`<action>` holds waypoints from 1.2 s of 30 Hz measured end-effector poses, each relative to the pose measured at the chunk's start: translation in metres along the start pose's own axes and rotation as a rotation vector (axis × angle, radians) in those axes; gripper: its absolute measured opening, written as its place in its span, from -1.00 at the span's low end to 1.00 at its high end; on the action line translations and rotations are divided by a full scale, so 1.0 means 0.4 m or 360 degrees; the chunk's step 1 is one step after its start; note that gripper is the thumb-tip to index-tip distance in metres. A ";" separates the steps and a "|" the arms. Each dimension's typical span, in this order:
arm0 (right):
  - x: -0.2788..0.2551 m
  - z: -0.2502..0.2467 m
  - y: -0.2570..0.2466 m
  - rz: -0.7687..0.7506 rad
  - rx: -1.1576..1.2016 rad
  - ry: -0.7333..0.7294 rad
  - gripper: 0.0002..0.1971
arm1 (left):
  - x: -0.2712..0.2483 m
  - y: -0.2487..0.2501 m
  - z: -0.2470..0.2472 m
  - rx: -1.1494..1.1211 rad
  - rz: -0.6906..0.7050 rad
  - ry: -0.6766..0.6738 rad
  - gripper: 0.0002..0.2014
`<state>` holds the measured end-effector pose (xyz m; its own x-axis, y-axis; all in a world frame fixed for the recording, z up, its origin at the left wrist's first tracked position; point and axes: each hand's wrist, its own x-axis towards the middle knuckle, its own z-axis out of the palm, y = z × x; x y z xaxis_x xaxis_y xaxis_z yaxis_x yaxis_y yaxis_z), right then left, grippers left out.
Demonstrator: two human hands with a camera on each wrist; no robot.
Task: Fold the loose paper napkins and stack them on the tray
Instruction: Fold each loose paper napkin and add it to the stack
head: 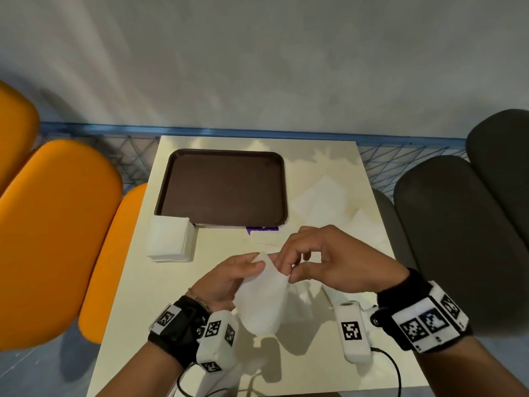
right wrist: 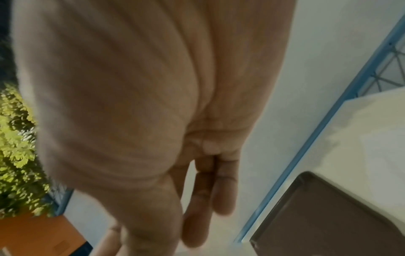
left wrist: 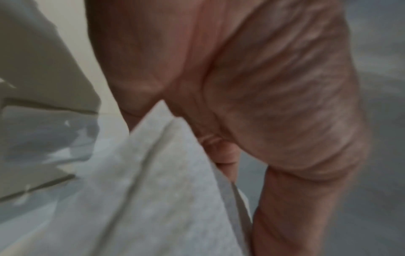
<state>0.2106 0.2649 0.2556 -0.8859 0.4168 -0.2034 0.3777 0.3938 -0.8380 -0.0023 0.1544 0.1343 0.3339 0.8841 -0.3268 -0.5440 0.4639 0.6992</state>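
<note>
Pinching one white napkin (head: 262,293) between them, the left hand (head: 226,282) and right hand (head: 329,262) hold it above the desk (head: 315,156); the brown tray (head: 223,187) lies beyond.

No readable text, brand, number or sign found in any view. Only black-and-white square code markers (head: 351,330) seen on white wrist-camera housings (head: 354,333) and on black wristbands (head: 423,319); patterns carry no letters. Purple tape scrap (head: 262,229) below tray (head: 223,156) bears no legible print.
</note>
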 end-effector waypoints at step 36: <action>0.056 0.083 0.041 0.0318 0.0375 0.0886 -0.83 | -0.064 0.085 0.122 0.0958 0.0863 0.1323 -0.65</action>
<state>0.1880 0.2537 0.2204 -0.5079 0.8521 -0.1267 0.3957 0.1001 -0.9129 0.0082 0.1447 0.1974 -0.5607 0.8263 -0.0522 0.0679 0.1087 0.9917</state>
